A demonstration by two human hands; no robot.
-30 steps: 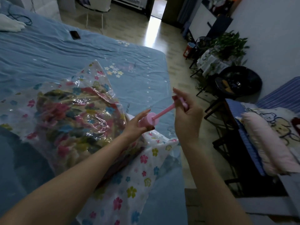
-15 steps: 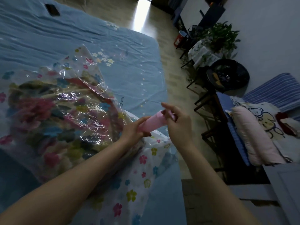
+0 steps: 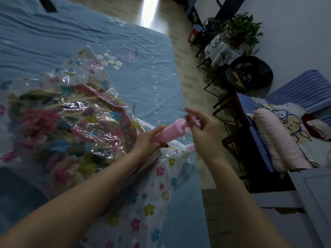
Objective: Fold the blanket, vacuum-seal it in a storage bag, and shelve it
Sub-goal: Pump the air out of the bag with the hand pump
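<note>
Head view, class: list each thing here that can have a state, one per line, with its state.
Storage bag: on the bed, blanket inside, still puffy.
Blanket: folded, bagged.
Pink pump: plunger nearly fully in.
Left hand: grips the pump barrel.
Right hand: holds the plunger handle.
Bed: sheet wrinkled.

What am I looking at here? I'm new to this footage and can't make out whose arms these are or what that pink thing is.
There is no machine here: a person wears a camera on their head, so you look down along their own two arms. A blue bed lies in front of them. On it rests a clear, flower-printed storage bag with a colourful folded blanket inside. The left hand grips the barrel of a pink hand pump, whose lower end is hidden behind the hand. The right hand holds the pump's handle, close to the barrel. A dark phone lies far up the bed.
</note>
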